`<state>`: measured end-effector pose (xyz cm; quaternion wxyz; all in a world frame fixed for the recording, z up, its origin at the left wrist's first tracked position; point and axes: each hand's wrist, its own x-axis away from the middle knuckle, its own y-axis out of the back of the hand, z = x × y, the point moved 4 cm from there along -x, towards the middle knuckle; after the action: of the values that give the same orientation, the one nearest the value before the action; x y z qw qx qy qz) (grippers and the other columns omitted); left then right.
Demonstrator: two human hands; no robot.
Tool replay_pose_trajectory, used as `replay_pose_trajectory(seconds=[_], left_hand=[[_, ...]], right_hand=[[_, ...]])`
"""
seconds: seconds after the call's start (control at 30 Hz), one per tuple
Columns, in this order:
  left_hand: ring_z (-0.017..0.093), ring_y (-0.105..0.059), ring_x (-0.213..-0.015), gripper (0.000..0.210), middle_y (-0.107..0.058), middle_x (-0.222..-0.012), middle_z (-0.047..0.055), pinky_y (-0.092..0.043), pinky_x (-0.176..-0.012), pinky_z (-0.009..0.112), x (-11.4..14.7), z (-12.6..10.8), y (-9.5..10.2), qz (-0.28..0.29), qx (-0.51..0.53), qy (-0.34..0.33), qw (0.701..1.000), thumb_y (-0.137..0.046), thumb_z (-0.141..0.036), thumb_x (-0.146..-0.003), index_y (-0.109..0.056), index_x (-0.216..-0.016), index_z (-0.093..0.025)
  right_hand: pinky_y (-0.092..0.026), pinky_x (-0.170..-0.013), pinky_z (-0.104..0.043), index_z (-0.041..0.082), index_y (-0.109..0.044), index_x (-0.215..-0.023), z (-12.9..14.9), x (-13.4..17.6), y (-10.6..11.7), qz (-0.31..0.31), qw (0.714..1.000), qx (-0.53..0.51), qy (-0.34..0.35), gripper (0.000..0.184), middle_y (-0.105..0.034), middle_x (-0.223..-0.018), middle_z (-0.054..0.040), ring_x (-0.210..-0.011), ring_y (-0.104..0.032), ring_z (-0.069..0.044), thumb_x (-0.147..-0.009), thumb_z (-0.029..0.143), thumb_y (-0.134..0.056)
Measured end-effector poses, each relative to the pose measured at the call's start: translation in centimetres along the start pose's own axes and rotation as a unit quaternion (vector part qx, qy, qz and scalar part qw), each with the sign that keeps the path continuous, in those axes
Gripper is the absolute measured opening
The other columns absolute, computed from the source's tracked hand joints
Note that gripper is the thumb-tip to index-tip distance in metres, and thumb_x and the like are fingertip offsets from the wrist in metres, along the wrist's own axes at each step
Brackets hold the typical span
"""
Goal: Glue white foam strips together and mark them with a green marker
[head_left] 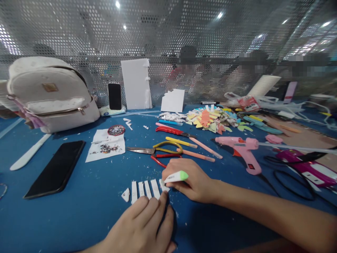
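Note:
My right hand (191, 179) is closed round a white pen with a green end (177, 176), its tip hidden by the fingers at the rightmost white piece. My left hand (142, 223) lies palm down, fingers stretched over the lower ends of several white strips (147, 189); its index fingertip touches the rightmost white piece (163, 185). Left of the row lies a small pointed white piece (126, 195). Just beyond my right hand are yellow- and red-handled scissors (155, 150) and a red-handled cutter (171, 130).
A pink glue gun (240, 146) and a purple power strip (308, 167) with cables lie right. Colourful scraps (207, 117) are heaped at the back. Left are a black phone (56, 168), a white knife (30, 153), paper with dark crumbs (117, 140) and a white backpack (52, 95).

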<state>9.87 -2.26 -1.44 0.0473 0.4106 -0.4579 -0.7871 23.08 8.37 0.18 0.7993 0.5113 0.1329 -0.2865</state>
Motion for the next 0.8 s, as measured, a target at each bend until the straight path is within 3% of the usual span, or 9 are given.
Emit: replay_pose_trajectory(seconds=[0.8], left_hand=[[0.018,-0.062,-0.081,0.040,-0.075,-0.104,0.009,-0.039,-0.074,0.031,-0.08,0.08,-0.10,0.003,-0.001,-0.002,1.000,-0.034,-0.035,-0.103,-0.068,-0.103,-0.013]], right_hand=[[-0.045,-0.074,-0.029,0.017,-0.058,-0.094,-0.52,0.36,-0.41,0.033,0.999,-0.013,-0.007,0.019,-0.068,-0.088,-0.0056,-0.079,-0.061,-0.016,-0.101,0.028,-0.045]])
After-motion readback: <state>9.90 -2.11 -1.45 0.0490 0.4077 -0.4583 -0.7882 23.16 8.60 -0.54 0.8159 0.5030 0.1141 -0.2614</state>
